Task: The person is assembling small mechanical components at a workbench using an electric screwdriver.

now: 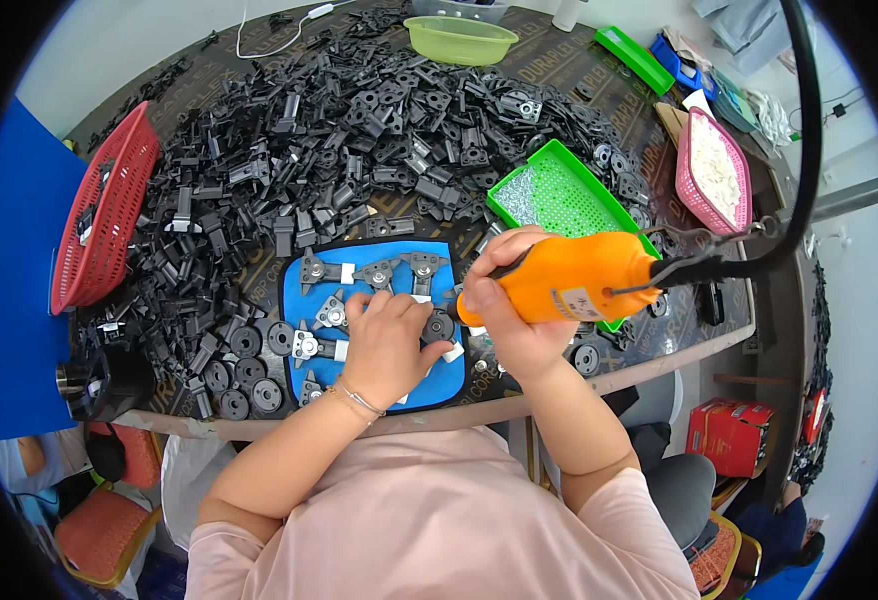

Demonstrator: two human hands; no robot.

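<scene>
My right hand [519, 310] is wrapped round an orange electric screwdriver [594, 275] lying almost level, its tip pointing left. That tip meets or nearly touches a black round disc [439, 326], which sits at the right side of a blue mat [439, 388]. With thumb and fingertips, my left hand [387, 345] steadies the disc from its left side. What lies under the left palm is hidden. Around that hand on the mat are several black bracket assemblies [377, 273] with silver centres, some with white tabs.
Loose black parts [359, 130] heap across the table. A green tray [584, 200] with small silver pieces stands behind the screwdriver, and a black cable [809, 150] hangs at the right. Pink baskets [109, 210] flank the pile. Black discs [247, 372] lie left of the mat.
</scene>
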